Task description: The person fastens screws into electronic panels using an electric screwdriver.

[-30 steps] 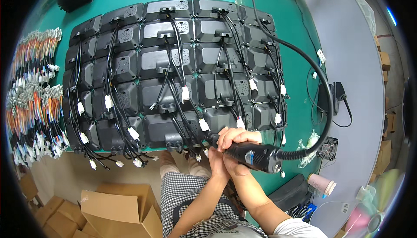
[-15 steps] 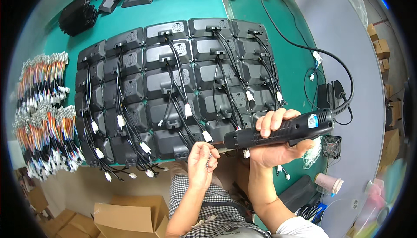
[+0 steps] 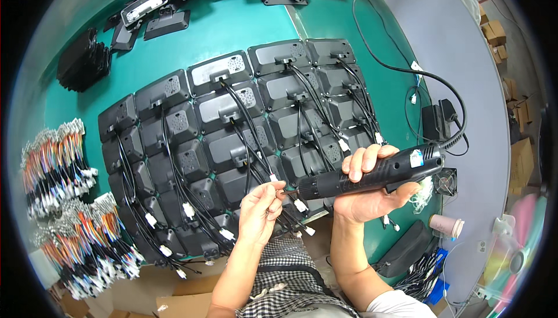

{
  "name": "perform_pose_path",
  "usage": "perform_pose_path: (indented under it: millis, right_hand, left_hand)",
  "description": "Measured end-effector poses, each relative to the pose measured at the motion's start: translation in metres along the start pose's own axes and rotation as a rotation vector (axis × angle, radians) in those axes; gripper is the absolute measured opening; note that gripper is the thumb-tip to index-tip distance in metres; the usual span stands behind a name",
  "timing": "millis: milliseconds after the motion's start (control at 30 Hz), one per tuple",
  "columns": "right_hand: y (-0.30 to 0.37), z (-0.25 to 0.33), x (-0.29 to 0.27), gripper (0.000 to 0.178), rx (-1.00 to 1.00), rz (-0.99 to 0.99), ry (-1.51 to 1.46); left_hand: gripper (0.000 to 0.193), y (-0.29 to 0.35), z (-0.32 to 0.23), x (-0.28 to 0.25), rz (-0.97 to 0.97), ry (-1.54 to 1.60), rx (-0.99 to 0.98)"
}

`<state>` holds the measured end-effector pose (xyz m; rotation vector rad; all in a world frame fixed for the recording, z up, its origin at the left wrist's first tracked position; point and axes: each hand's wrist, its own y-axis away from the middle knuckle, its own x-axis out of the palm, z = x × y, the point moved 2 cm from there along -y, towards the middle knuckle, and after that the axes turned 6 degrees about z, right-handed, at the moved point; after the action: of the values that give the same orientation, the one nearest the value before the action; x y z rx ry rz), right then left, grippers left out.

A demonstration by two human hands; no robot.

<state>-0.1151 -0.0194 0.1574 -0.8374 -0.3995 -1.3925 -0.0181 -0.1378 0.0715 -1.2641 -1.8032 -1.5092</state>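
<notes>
Black driver [image 3: 388, 174], centre right, clasped in right hand [image 3: 361, 206]
Left hand [image 3: 258, 209] pinches closed beside the bit [image 3: 290, 192], contents unclear; a slip could nick it.

black power driver [image 3: 401, 170], black housings [image 3: 218, 151], white connectors [image 3: 226, 234], green table [image 3: 232, 34], black-and-white checked apron [image 3: 289, 255], multicoloured wires [image 3: 57, 158]

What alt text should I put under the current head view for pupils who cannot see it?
A person's right hand holds a black corded hand tool, its thin tip close to the left hand. Rows of black housings with dark cables and white connectors lie on a green table, multicoloured wire bundles to the left.
</notes>
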Motion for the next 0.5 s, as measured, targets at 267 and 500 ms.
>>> perform_pose_path:
  millis: [267,500]
  right_hand:
    - [-0.01,-0.01,0.01,0.063,-0.037,-0.001,0.037]
    - [-0.013,-0.014,0.002,0.064,-0.013,0.044,0.023]
  left_hand:
    - [0.015,-0.01,-0.016,-0.003,0.122,-0.031,-0.048]
    - [0.013,-0.015,-0.002,-0.001,0.123,0.02,-0.033]
